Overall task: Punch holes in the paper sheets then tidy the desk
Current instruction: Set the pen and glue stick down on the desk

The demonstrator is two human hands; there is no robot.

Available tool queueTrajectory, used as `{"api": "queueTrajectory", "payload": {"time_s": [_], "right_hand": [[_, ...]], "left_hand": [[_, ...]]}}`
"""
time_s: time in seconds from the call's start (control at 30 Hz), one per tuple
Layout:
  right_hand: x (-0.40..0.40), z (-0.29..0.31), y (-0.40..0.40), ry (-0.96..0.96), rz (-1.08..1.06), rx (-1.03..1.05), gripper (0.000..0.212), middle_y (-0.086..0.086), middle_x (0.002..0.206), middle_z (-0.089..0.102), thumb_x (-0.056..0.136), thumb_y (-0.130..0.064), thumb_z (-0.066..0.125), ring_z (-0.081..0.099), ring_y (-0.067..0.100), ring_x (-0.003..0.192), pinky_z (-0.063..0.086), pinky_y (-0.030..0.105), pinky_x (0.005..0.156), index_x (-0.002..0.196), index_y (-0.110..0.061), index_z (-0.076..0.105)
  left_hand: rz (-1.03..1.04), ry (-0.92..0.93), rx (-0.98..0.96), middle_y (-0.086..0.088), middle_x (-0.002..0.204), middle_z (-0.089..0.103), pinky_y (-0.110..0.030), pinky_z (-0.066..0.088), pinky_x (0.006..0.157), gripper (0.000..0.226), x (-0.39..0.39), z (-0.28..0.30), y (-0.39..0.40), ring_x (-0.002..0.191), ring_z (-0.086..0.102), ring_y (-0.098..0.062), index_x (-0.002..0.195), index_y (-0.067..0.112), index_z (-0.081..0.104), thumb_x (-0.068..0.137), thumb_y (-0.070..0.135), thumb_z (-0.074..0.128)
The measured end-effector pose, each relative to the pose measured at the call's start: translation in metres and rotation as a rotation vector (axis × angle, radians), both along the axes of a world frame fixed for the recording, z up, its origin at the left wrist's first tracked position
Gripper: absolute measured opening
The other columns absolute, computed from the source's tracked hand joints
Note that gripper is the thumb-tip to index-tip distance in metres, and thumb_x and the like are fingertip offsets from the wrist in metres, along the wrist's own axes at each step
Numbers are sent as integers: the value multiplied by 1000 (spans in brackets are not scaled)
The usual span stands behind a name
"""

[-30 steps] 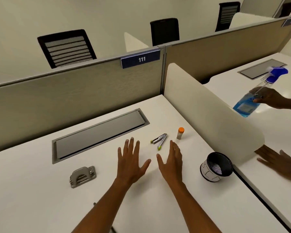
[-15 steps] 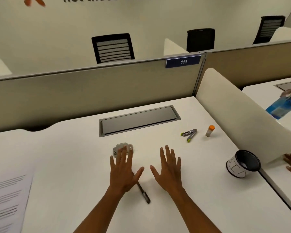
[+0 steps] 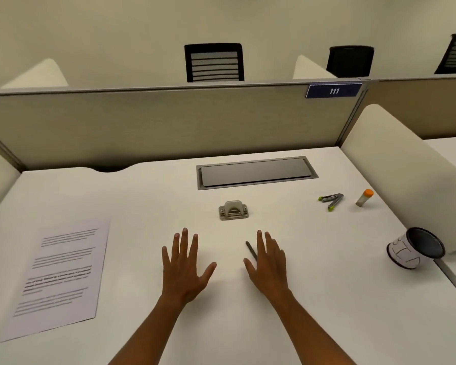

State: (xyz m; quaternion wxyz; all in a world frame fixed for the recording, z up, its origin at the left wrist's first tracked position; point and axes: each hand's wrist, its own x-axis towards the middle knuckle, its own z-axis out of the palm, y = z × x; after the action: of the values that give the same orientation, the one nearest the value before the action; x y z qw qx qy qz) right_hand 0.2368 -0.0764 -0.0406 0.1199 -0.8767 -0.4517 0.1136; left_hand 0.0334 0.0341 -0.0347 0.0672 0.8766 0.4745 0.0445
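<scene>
Metal hole punch (image 3: 233, 211) — just beyond spread fingers (image 3: 185, 239), untouched

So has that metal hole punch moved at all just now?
No. The hole punch keeps its spot before the grey desk hatch; only the view shifted.

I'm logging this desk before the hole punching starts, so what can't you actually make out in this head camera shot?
- Printed paper: its text is blurred, unreadable.
- Pen: the right hand hides most of it.
- Cup: dark inside, contents not visible.
- Neighbouring desk: cut off by the right edge and the curved divider.
- Stapler: too small for detail.
</scene>
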Motion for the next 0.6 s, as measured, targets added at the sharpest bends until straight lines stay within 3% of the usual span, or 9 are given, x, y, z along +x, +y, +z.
{"api": "queueTrajectory", "payload": {"time_s": [0.1,0.23,0.43,0.6], "right_hand": [[-10,-4,2,19,-54,-5,77,5,157,21,95,-43,47,27,24,141,28,39,113,154,-22,1],[-18,-10,3,-24,-119,-56,67,2,134,45,97,-34,47,45,22,120,43,34,94,152,-20,13],[-22,-22,1,5,-164,-33,53,2,127,47,97,-10,40,47,22,115,40,32,92,147,-19,25],[-10,-15,-5,15,-197,56,48,4,124,50,96,-4,38,48,23,114,40,32,92,142,-18,34]], "left_hand": [[-6,-18,-24,-6,162,-9,-58,8,118,90,-15,-5,-2,150,-8,-27,155,21,8,85,76,23],[-22,16,-39,-4,161,-18,-55,1,119,90,-23,-13,-6,149,-17,-24,155,23,0,85,77,18],[-59,17,-51,-4,162,-16,-55,2,119,89,-14,-17,-13,149,-15,-24,155,24,1,86,76,20],[-95,24,-42,-3,161,-17,-54,-1,118,89,10,-12,-15,149,-16,-24,155,25,-1,85,78,17]]}}
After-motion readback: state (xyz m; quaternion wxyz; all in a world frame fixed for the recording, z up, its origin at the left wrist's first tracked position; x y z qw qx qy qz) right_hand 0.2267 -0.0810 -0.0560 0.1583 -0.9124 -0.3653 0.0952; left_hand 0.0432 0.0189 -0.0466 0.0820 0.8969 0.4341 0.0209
